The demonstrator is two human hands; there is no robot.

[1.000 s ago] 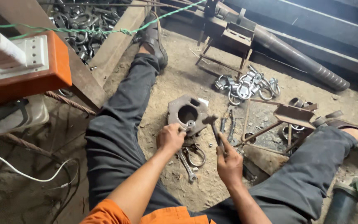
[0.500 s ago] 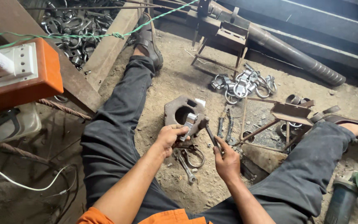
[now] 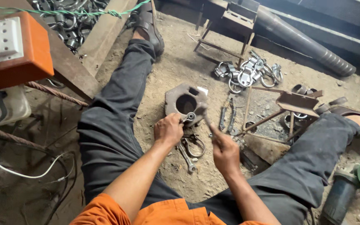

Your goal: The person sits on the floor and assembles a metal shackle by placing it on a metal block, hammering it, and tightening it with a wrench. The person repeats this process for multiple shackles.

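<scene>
On the dirt between your legs, your left hand (image 3: 168,130) is pinching a small steel clamp piece (image 3: 188,118) against the heavy block (image 3: 186,103); your right hand (image 3: 225,152) is gripping a blurred hammer (image 3: 206,118). Rigid, slick, light: hold its sides.

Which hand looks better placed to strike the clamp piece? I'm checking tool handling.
Probably the right hand: it grips the hammer raised above the clamp piece, which the left hand pins on the metal block.

Rusty matt metal block (image 3: 186,102); shiny metal clamps (image 3: 248,75); rough sandy floor (image 3: 176,62).
</scene>
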